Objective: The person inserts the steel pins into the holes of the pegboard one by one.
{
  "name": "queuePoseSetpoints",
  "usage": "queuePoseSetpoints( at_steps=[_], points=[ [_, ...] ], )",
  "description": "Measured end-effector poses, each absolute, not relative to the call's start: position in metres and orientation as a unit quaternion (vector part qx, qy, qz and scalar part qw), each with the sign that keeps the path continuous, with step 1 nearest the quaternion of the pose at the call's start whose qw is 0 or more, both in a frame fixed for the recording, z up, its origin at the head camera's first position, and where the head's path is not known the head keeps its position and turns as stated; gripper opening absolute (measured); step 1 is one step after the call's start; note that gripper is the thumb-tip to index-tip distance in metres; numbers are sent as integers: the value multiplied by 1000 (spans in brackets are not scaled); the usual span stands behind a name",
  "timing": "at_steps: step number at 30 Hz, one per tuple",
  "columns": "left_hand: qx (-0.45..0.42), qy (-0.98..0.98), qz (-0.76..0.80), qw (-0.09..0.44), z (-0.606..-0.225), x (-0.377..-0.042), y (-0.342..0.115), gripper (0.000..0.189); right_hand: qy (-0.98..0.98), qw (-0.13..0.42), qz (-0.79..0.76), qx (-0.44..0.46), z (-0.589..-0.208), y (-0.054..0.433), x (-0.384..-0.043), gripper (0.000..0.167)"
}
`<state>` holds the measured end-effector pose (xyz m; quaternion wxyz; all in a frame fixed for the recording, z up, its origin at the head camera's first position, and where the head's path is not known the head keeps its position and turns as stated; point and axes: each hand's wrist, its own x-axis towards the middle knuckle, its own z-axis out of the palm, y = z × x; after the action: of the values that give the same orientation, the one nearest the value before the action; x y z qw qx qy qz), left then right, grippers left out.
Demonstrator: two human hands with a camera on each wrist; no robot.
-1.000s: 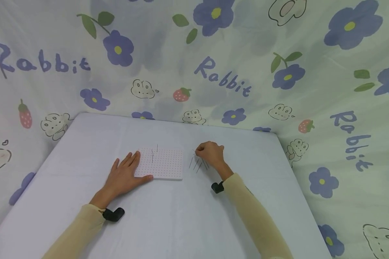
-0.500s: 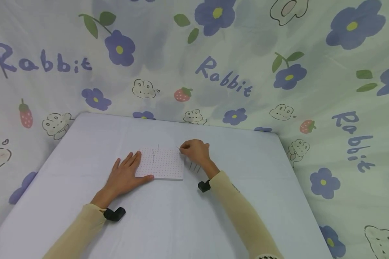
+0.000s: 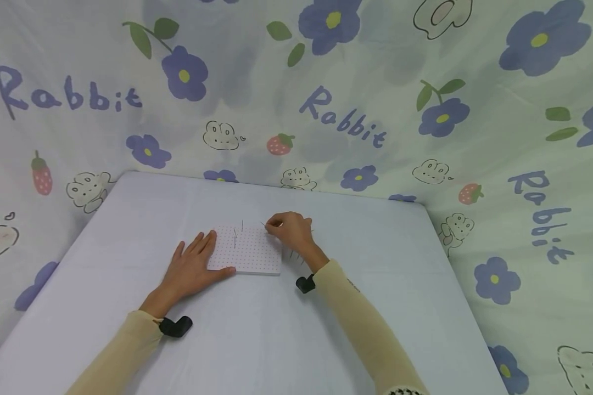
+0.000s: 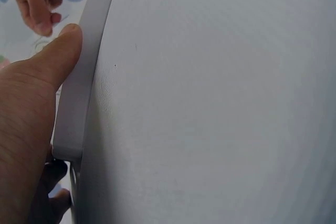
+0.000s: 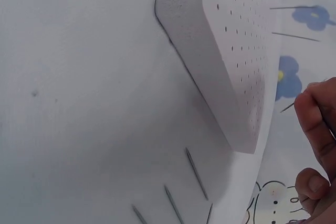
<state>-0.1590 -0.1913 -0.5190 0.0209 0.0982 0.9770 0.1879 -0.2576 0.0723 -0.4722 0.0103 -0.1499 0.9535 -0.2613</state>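
A white board (image 3: 249, 255) with rows of small holes lies on the table. Three thin metal needles (image 5: 295, 37) stand up from its far left part. My left hand (image 3: 188, 269) rests at the board's left side, fingers spread and straight, the thumb along the front edge. In the left wrist view that thumb (image 4: 65, 51) touches the board's side wall. Above the board's far right corner, my right hand (image 3: 292, 230) pinches a thin needle (image 5: 287, 107) between thumb and forefinger. The needle's tip points out to the left, apart from the holes as far as I can see.
Several loose needles (image 5: 197, 173) lie on the white tabletop (image 3: 257, 334) to the right of the board, partly hidden under the right forearm in the head view. A patterned curtain (image 3: 257, 104) hangs behind the table and along its sides.
My right hand has lifted a needle from the loose ones and moved left, to above the board's far right corner. The left hand has stayed on the board.
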Motion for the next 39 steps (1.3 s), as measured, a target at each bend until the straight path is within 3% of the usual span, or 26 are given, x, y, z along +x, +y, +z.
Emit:
queuePoseSetpoints(
  at_steps=[23,39],
  points=[
    [98,977,190,16,-517,-158,-190,120,944,-10,-273,-185,-470,43,-255,13],
    [104,976,191,9,-521,-160,-192,119,941,6,-266,-208,-474,30,-251,9]
  ],
)
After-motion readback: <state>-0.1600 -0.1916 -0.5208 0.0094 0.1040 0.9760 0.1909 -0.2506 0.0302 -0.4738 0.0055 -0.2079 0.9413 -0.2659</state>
